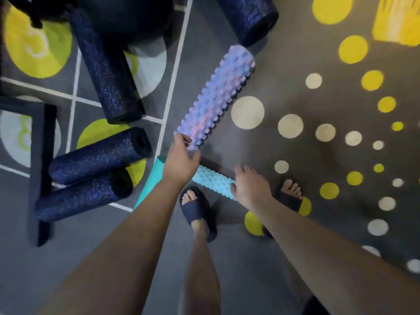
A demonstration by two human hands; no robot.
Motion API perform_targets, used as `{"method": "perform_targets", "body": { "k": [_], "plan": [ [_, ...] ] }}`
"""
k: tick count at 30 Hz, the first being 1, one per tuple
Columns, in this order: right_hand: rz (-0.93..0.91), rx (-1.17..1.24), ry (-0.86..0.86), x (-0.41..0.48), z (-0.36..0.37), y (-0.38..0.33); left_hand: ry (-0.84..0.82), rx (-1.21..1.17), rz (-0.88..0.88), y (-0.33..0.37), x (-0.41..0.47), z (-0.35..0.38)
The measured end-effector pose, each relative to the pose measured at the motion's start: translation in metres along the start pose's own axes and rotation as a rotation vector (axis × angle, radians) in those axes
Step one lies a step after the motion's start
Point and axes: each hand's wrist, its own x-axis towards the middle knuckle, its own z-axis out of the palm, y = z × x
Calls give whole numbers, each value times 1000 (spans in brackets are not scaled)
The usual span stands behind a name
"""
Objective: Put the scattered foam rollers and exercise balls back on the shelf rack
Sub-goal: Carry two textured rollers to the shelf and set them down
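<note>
The left hand [180, 159] gripped the near end of a knobbly lilac foam roller [216, 96], which angled up and away over the dotted floor [318, 223]. The right hand [250, 185] clasped one end of a bumpy pale-blue roller [212, 179] lying above the sandalled feet. Dark blue rollers [100, 153] lay to the left.

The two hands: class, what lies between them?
In the head view, the light-blue knobbly roller spans the gap from the left hand to the right hand, which grips its end.

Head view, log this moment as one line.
left hand: gripping purple roller end | right hand: on light-blue roller | dark rollers: by rack
</note>
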Motion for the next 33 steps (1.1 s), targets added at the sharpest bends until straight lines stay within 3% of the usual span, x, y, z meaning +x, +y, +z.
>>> {"method": "perform_targets", "body": {
  "k": [4, 7, 13, 19, 22, 25, 28, 31, 33],
  "plan": [
    [50, 55, -99, 85, 102, -20, -83, 223, 86, -74, 64, 76],
    [48, 4, -197, 133, 180, -24, -38, 368, 96, -121, 110, 117],
    [67, -108, -152, 160, 219, -3, 1, 492, -41, -121, 180, 146],
    [110, -109, -137, 104, 137, 26, -98, 433, -123, -89, 144, 108],
    [162, -162, -173, 41, 74, 34, -222, 247, -162, -51, 89, 63],
    [356, -110, -72, -53, 12, 37, -370, -192, -344, 7, 30, -7],
    [614, 315, 39, -163, -72, 20, -540, -373, -466, 74, -49, -93],
    [846, 811, 270, -267, -170, 7, -596, -328, -338, 140, -138, -168],
    [899, 996, 415, -321, -223, 9, -626, -328, -244, 193, -189, -206]
  ]
}}
